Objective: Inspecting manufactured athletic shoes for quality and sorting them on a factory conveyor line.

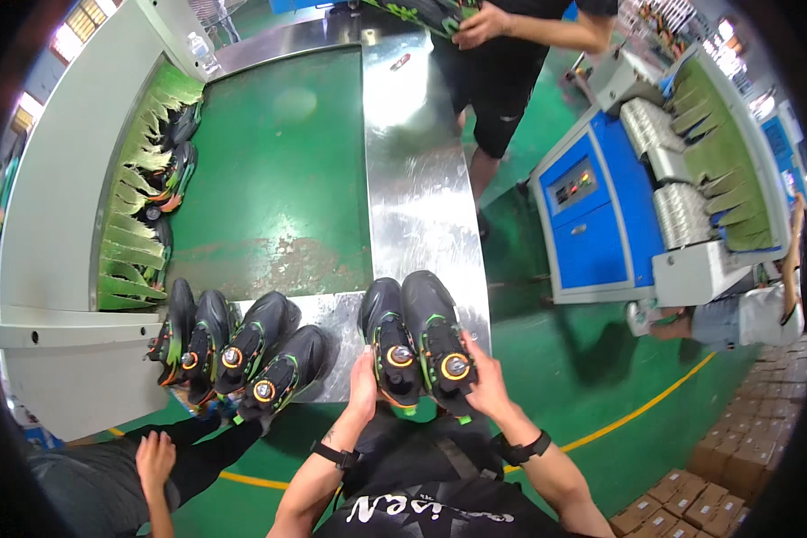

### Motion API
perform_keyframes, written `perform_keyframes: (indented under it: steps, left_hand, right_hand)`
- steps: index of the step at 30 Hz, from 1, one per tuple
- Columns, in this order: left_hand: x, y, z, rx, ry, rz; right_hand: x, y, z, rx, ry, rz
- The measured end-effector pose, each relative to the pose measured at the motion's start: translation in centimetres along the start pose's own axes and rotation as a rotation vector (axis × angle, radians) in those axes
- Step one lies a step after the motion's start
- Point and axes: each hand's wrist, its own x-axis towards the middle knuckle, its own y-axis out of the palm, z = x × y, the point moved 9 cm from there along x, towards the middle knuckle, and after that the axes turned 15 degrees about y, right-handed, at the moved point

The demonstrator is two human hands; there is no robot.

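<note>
Two black sports shoes with green and orange trim stand side by side at the near edge of the metal tabletop, toes pointing away from me. My left hand [362, 387] is closed along the outer side of the left shoe [383, 314]. Against the outer heel side of the right shoe [429, 305], my right hand [488, 380] is closed too. An orange-ringed round fitting [455, 366] shows in the right shoe's opening, and the left shoe has a similar one. My fingertips are partly hidden behind the shoes.
Several similar shoes [269, 323] stand to the left, before a machine [72, 179] with a green fringed curtain [130, 242]. One person's hand [157, 459] is at lower left; another person's hand [482, 25] holds shoes across the metal table [421, 197]. A blue machine [587, 215] and cartons [690, 502] are right.
</note>
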Motion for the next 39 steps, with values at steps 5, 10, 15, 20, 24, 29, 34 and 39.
perform_keyframes:
  steps: [5, 10, 15, 20, 24, 29, 34, 39]
  left_hand:
    - [-2.1, -3.0, -3.2, 0.550, 0.340, -0.126]
    - [-4.7, -1.0, -8.6, 0.440, 0.331, -0.096]
    - [-7.8, 5.4, -19.7, -0.124, 0.625, 0.230]
    - [-8.6, 2.6, -28.0, -0.149, 0.693, 0.130]
    - [-10.1, 1.7, -30.7, -0.201, 0.509, 0.445]
    - [-14.2, 3.3, -31.2, -0.116, 0.483, 0.670]
    - [-16.2, 2.9, -31.2, -0.033, 0.507, 0.655]
    - [-17.4, 1.5, -29.2, -0.142, 0.453, 0.615]
  right_hand:
    - [-0.2, -2.4, -2.9, 0.123, 0.074, -0.034]
    - [-2.8, -7.2, 2.9, -0.057, -0.071, -0.075]
    - [-8.3, -4.3, 12.7, -0.301, -0.427, 0.034]
    - [-9.7, -2.0, 19.8, -0.056, -0.441, 0.357]
    - [-8.4, -6.8, 26.4, 0.493, -0.529, 0.475]
    - [-7.8, -2.3, 31.5, 0.350, -0.487, 0.627]
    - [-9.3, -0.9, 32.8, 0.393, -0.350, 0.876]
    - [-11.3, -1.0, 32.9, 0.207, -0.574, 0.695]
